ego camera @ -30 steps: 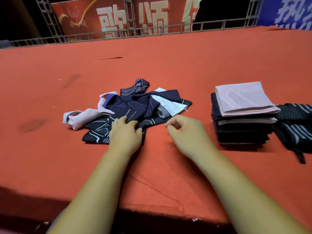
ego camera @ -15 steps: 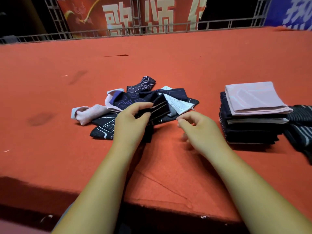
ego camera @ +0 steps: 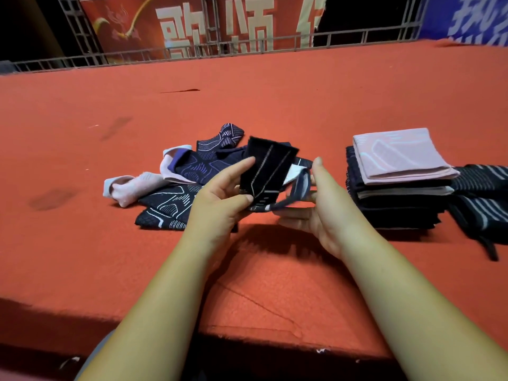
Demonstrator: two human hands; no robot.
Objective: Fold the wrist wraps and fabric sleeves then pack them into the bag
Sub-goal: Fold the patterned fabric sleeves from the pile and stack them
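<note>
- surface (ego camera: 275, 284): covered in red felt, creased near the front edge, with darker smudges on its left part.
- left hand (ego camera: 220, 199): raised just above the surface, ahead of centre. the forefinger and thumb are clamped on the left edge and lower corner of a wrist wrap (ego camera: 268, 169).
- wrist wrap: black with thin pale lines. it is held up off the surface and stands nearly upright, tilted to the right. a dark strap loops from its lower end toward the right hand.
- right hand (ego camera: 321, 210): just right of the wrap, palm turned inward. the thumb points up and the fingers (ego camera: 288, 215) lie nearly straight and apart from the thumb, under the strap. whether they pinch the strap cannot be told.
- loose pile (ego camera: 165, 207): unfolded sleeves lying on the surface just behind and left of the hands. most are dark navy with pale line patterns. a pink sleeve (ego camera: 129, 188) lies at the pile's left end.
- folded stack (ego camera: 390, 210): on the surface to the right of the hands, apart from the pile. it is mostly dark pieces with a pale one between them, and a pink folded piece (ego camera: 398, 155) lies on top.
- striped black cloth (ego camera: 483, 193): touching the right side of the stack, partly cut off by the frame. what it is cannot be told.
- railing (ego camera: 247, 48): a metal rail along the far edge of the surface.
- banner (ego camera: 192, 23): red with large pale characters, behind the railing.
</note>
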